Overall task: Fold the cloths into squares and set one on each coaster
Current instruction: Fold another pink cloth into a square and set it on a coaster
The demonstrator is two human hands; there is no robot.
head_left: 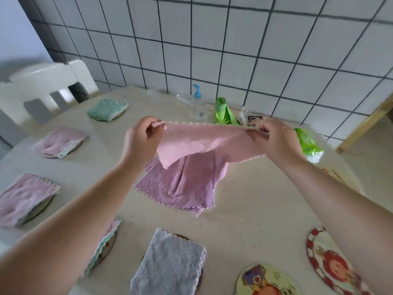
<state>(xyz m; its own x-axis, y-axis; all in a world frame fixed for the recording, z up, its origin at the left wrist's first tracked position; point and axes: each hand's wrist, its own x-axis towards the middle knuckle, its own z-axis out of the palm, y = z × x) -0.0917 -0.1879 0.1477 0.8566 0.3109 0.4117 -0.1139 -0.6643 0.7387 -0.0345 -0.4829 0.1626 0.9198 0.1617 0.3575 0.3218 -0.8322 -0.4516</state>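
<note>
I hold a pink cloth [204, 143] stretched in the air above the table. My left hand [141, 141] pinches its left top corner and my right hand [274, 139] pinches its right top corner. Under it a purple cloth [180, 188] lies unfolded on the table. Folded cloths sit on coasters: a green one [107, 109], two pink ones [60, 141] [25, 198], a grey one [170, 262], and one with a green edge [104, 245] partly hidden by my left forearm. Two picture coasters [265, 282] [331, 265] at the front right are bare.
A pump bottle [197, 101], a green bag roll [223, 112] and a green packet [307, 143] stand at the back by the tiled wall. A white chair [49, 81] is at the far left. A wooden frame [365, 122] rises at the right.
</note>
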